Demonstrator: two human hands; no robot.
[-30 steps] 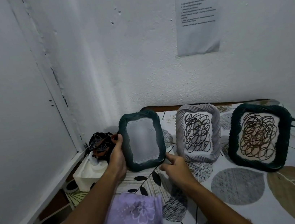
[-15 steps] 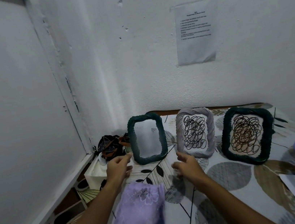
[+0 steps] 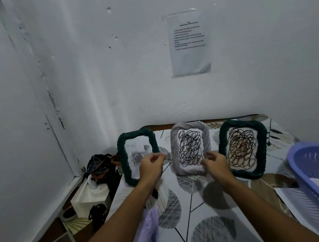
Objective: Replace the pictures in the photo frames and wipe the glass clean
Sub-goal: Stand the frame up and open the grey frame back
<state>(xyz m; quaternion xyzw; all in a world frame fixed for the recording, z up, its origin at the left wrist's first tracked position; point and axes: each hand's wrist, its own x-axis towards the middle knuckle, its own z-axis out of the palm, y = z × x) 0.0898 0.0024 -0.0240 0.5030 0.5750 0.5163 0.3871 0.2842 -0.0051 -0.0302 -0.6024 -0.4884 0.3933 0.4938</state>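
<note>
Both hands have left the green frame (image 3: 138, 156); my left hand (image 3: 151, 168) and right hand (image 3: 216, 163) (loosely curled, empty) now flank the upright grey frame (image 3: 191, 149) at mid-picture.

Standing in a row mid-picture: three frames (image 3: 191, 149). Hovering just in front: left hand (image 3: 152, 168), right hand (image 3: 216, 162), fingers loosely curled, holding nothing.

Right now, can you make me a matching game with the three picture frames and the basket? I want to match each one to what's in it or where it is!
Things:
1. left green frame
2. grey frame
3. right green frame
4. purple basket

Clues:
A. brown scribble inside
B. at the table's right edge
C. rose picture inside
D. black scribble inside

Pairs: 1-C, 2-D, 3-A, 4-B
</note>
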